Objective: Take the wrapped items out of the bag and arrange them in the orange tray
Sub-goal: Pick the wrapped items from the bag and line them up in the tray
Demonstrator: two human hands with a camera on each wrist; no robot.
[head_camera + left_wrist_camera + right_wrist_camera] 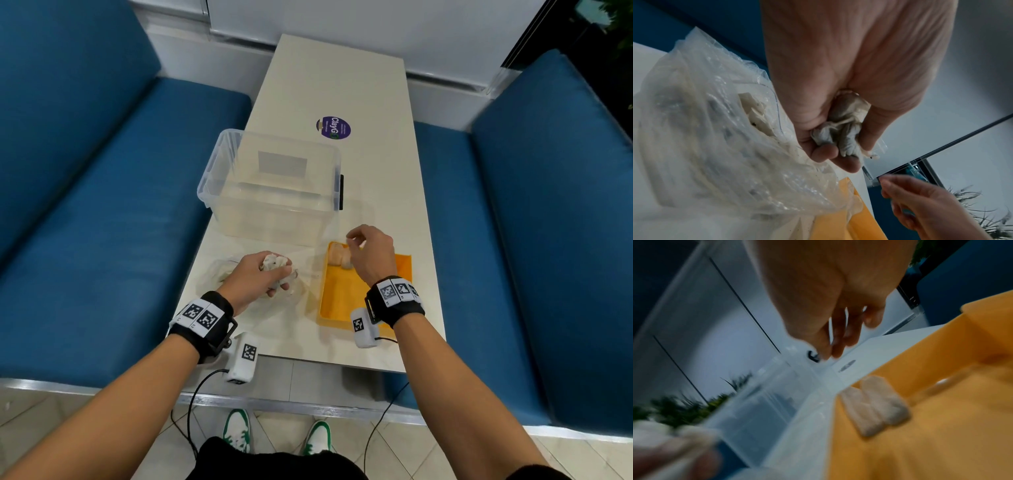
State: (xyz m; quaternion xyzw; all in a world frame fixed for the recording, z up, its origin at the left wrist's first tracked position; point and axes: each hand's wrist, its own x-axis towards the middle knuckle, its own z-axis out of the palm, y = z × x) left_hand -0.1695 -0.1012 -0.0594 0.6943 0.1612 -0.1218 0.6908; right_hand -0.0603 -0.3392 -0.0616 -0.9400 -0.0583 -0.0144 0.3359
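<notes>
My left hand (270,274) grips a bunch of white wrapped items (274,263) just above the crumpled clear plastic bag (222,274) on the table. In the left wrist view the wrapped items (842,129) sit in my fist beside the bag (715,146), which holds more of them. The orange tray (342,298) lies to the right, with two wrapped items (339,257) side by side in its far left corner. My right hand (359,243) hovers above that corner, fingers loosely curled and holding nothing. The right wrist view shows the two items (873,404) in the tray (941,434).
A clear plastic storage box (274,185) stands behind the bag and tray. A purple round sticker (333,127) lies farther back on the cream table (376,171). Blue benches (102,205) flank the table on both sides.
</notes>
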